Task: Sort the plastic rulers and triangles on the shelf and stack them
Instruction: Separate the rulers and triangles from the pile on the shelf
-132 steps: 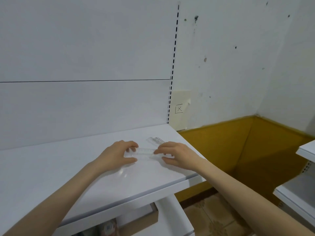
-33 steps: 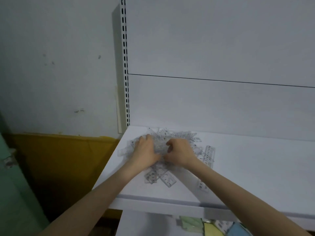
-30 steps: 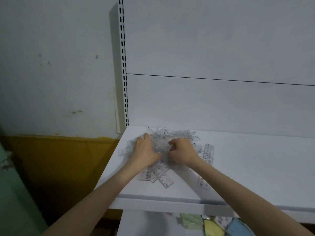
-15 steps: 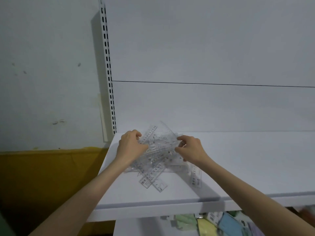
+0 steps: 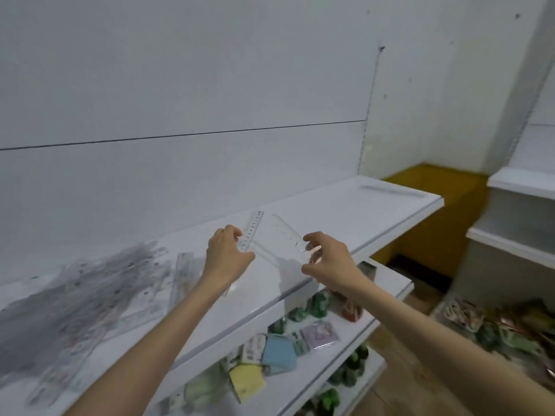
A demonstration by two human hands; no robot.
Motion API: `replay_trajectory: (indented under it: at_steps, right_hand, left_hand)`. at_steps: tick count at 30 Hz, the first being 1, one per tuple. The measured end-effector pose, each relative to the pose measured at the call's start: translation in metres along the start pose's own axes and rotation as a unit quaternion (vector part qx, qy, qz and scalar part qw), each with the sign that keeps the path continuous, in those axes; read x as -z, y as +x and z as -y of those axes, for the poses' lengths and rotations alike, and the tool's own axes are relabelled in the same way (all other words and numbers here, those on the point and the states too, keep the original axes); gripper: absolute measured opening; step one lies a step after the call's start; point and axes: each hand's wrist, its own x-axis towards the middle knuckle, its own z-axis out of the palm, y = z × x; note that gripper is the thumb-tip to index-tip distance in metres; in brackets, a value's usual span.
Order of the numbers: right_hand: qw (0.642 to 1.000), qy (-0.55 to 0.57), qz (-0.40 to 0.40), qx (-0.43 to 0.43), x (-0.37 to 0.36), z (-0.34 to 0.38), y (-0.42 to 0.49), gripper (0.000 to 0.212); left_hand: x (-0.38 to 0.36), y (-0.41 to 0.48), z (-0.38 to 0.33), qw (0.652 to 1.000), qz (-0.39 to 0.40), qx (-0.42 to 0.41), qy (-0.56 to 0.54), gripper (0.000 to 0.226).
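Observation:
My left hand grips a clear plastic ruler that points up and away, above the white shelf. My right hand pinches the near corner of a clear plastic triangle, held in the air just right of the ruler. A blurred pile of clear rulers and triangles lies on the shelf's left part. A small row of clear rulers lies at the shelf's far right end.
A lower shelf carries small coloured packets and green items. Another white shelf unit stands at the right, with more goods below it. A yellow wall base runs behind the gap between the units.
Both hands lifted a ruler and a triangle out of the pile and carried them right. The view swung right, so the pile now lies at the left.

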Motion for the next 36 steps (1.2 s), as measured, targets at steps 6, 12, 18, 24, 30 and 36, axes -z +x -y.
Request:
replay_trajectory:
  at_steps: [6,12,18,24,30,36]
  right_hand:
    - [0.996,-0.038,-0.077,-0.029,0.079,-0.086,0.002,0.062]
    - [0.995,-0.043,-0.087,-0.032,0.163,-0.172,0.019,0.061]
    - [0.995,-0.047,-0.082,-0.026,0.233,-0.242,0.054,0.058]
    - [0.992,-0.067,-0.101,-0.034,0.269,-0.299,0.101,0.051]
    - [0.992,-0.064,-0.098,-0.045,0.279,-0.354,0.169,0.049]
    - [0.992,-0.096,-0.065,-0.041,0.267,-0.380,0.265,0.044]
  left_hand:
    - [-0.094,0.013,-0.075,0.997,-0.001,-0.045,-0.055,0.037]
    - [-0.194,0.037,-0.157,0.998,0.032,-0.042,-0.027,0.050]
    - [-0.264,0.064,-0.219,0.998,0.028,-0.010,-0.051,0.055]
    - [-0.314,0.102,-0.241,0.998,0.032,0.012,-0.061,0.036]
    - [-0.354,0.149,-0.251,0.999,0.015,0.035,-0.020,0.031]
    - [-0.376,0.210,-0.241,0.999,-0.008,0.053,0.002,0.032]
